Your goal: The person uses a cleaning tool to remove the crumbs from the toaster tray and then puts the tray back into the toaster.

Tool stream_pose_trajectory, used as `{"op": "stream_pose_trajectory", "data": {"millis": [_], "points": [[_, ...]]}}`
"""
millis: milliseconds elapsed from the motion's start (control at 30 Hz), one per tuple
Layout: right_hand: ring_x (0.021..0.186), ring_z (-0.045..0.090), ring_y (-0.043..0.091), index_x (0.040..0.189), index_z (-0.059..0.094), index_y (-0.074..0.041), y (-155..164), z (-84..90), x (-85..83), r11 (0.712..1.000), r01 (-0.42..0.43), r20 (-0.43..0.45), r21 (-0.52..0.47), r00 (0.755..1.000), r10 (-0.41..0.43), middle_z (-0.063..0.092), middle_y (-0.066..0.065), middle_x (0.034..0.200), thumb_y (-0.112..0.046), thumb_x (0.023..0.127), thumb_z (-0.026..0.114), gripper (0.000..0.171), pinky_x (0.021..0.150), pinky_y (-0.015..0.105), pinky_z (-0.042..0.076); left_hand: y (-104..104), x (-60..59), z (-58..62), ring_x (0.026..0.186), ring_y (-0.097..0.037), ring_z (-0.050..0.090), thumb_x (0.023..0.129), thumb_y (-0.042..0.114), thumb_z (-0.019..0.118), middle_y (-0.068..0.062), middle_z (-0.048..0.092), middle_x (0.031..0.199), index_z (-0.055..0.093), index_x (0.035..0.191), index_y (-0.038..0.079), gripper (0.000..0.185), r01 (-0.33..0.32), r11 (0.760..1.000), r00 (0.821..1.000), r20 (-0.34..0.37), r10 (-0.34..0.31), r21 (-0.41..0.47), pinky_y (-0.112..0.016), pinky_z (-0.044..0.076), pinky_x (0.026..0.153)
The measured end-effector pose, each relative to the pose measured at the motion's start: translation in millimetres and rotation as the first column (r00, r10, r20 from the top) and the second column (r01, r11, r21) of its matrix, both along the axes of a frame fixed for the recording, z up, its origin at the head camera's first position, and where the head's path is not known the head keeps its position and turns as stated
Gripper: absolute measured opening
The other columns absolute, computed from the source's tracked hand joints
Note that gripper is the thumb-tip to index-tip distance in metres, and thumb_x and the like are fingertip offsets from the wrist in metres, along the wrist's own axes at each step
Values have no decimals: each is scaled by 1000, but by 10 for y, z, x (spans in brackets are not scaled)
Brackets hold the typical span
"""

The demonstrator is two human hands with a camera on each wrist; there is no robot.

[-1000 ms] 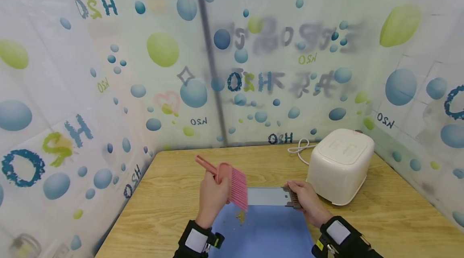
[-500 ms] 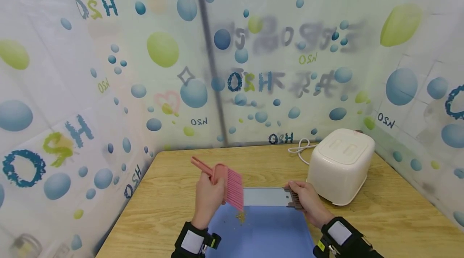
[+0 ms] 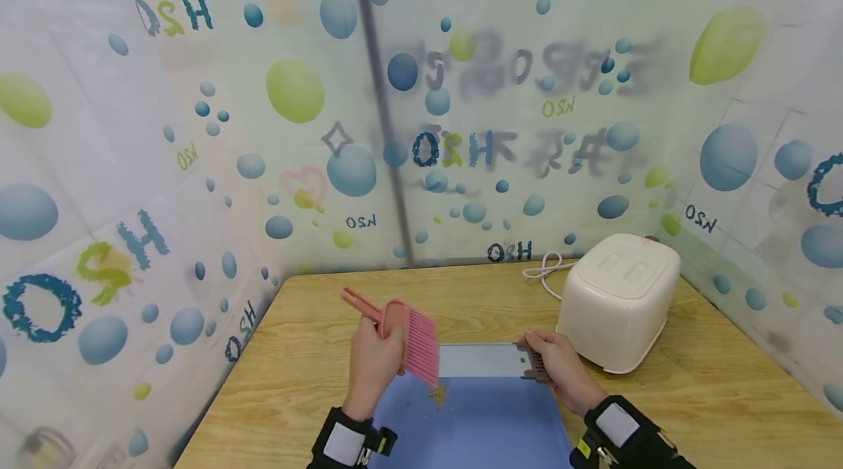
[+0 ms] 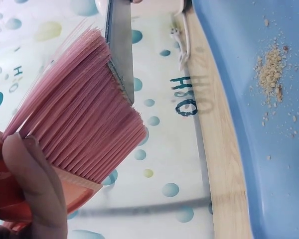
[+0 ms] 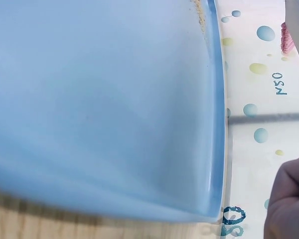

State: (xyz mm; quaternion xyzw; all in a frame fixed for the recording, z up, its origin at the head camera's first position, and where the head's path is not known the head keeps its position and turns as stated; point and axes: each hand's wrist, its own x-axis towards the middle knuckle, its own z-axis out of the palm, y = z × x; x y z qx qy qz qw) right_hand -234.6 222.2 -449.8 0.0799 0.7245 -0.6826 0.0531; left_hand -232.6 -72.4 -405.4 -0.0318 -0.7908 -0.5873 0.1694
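Two hands at work over a blue plastic tray (image 3: 487, 418). Left hand (image 3: 372, 363) wrapped around the handle of a pink plastic brush (image 3: 411, 337); compared with a second earlier, drawn leftward and slightly up, bristles now lifted clear of the small heap of tan crumbs (image 3: 436, 396) just below and right of that grip. Right hand (image 3: 556, 363) pinching the dark end of a flat grey metal crumb tray (image 3: 477, 361), unmoved. Judged: one sweep ended, crumbs gathered on the blue surface. Beyond the right grip, a cream plastic toaster (image 3: 619, 297).
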Motion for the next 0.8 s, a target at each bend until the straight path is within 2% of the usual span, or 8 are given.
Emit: {"op": "stream_pose_trajectory", "data": {"millis": [300,467,800], "points": [[72,61,15,117,64,4,50,-16,-16,999,13,14,33,1000,-14,62,2,86,-26,110,42,38,56,26,48,-27,11,20,39,-17,56,92,4,58,-9,61,66,56,109,-3,19,-19,1000,1000,-22,18,-15,-32,48,36],[73,62,15,115,64,4,71,-13,-15,1000,11,14,23,1000,-12,63,3,87,-23,111,41,36,57,26,50,-24,19,66,39,-17,56,92,4,58,-9,60,65,56,107,-2,16,-31,1000,999,-32,31,6,-32,48,36],[76,61,15,120,63,7,24,14,-28,1000,14,8,13,1000,-14,62,3,90,-24,110,42,39,60,27,52,96,14,197,40,-18,56,90,3,55,-9,61,65,55,109,-2,19,20,998,999,-45,-18,60,-31,47,37]]}}
